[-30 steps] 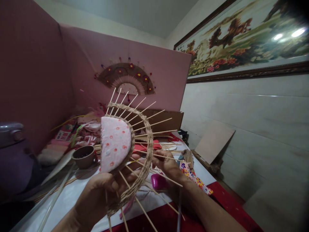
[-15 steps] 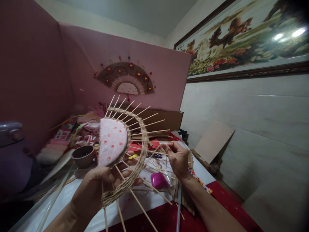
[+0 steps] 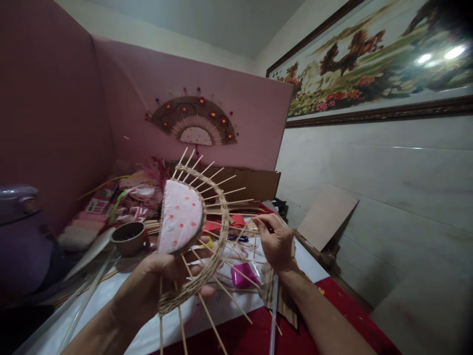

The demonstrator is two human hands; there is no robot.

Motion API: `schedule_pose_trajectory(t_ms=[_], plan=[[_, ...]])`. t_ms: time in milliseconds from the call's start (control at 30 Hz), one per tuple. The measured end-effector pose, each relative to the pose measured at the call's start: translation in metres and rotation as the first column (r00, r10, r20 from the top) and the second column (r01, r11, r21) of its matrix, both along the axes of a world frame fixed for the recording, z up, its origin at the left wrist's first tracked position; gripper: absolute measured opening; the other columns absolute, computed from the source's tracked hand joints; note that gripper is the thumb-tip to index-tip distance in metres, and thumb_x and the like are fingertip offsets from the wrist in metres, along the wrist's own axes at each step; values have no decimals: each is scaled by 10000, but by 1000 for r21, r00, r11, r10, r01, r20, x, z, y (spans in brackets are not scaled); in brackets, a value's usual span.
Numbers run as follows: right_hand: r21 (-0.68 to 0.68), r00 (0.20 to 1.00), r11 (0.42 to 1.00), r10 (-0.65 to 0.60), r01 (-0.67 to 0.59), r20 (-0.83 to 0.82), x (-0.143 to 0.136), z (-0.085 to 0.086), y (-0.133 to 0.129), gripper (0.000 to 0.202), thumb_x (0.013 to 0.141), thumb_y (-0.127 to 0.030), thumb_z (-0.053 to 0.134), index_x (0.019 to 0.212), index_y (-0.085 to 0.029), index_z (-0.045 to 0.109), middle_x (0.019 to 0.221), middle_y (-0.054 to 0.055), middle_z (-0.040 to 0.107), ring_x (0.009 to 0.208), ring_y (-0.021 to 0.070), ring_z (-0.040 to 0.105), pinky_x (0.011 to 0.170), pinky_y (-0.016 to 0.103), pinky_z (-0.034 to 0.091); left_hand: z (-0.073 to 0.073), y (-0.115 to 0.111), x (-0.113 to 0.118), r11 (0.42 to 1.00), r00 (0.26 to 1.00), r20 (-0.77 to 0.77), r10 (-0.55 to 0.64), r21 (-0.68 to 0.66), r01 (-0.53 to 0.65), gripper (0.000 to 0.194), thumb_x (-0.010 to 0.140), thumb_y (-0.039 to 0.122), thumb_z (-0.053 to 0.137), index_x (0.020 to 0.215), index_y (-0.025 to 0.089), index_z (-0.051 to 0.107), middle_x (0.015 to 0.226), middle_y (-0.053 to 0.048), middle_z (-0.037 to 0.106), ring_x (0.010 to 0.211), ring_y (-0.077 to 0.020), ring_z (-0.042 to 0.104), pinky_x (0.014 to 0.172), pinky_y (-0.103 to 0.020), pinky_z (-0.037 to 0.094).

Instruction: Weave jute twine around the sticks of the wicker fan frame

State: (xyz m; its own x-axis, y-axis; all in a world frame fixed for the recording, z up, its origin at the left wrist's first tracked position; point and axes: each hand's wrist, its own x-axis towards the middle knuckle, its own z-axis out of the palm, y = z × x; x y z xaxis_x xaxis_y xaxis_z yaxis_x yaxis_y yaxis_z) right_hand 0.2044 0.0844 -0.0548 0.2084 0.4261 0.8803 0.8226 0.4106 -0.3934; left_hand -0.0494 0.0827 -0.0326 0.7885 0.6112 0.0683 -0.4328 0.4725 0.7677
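My left hand point(image 3: 155, 276) grips a half-round fan frame from below, its fingers behind the sticks. A white fabric half-disc point(image 3: 181, 217) with red spots forms the centre. Thin wooden sticks fan out from it, and a band of woven brown twine point(image 3: 224, 222) curves across them, apart from the fabric. To the right of the frame, my right hand point(image 3: 275, 241) is closed in a pinch near the stick tips. A thin strand, seemingly the twine's loose end, runs to its fingertips; the fingers partly hide it.
A finished flowered fan point(image 3: 195, 121) hangs on the pink wall. On the table lie a brown pot point(image 3: 128, 238), a magenta packet point(image 3: 242, 276), loose sticks and a clear rod point(image 3: 274, 315). Fabric bundles point(image 3: 138, 195) are heaped at the left, and a cardboard strip point(image 3: 254, 182) stands behind.
The fan frame has shifted slightly right and turned a little in my left hand. My right hand has moved slightly right, its fingertips now higher and clear of the stick tips.
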Motion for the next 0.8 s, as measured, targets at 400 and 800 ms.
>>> schedule_pose_trajectory(t_ms=[400, 800], plan=[[-68, 998, 996, 48, -51, -42, -2, 1, -1, 132, 806, -295, 565, 766, -186, 628, 721, 38, 626, 664, 154, 550, 626, 270, 406, -7, -2, 5, 998, 995, -75, -62, -30, 60, 534, 520, 15, 417, 997, 88, 645, 982, -133, 641, 784, -260, 614, 647, -388, 507], [-197, 704, 801, 344, -565, -621, 8, 9, 12, 235, 666, -370, 681, 640, -148, 609, 532, 4, 585, 400, 73, 390, 382, 212, 279, 2, 4, -8, 1000, 996, 94, -10, 28, 8, 518, 526, 4, 391, 952, 51, 684, 1123, -158, 626, 1013, -345, 569, 673, -365, 536]])
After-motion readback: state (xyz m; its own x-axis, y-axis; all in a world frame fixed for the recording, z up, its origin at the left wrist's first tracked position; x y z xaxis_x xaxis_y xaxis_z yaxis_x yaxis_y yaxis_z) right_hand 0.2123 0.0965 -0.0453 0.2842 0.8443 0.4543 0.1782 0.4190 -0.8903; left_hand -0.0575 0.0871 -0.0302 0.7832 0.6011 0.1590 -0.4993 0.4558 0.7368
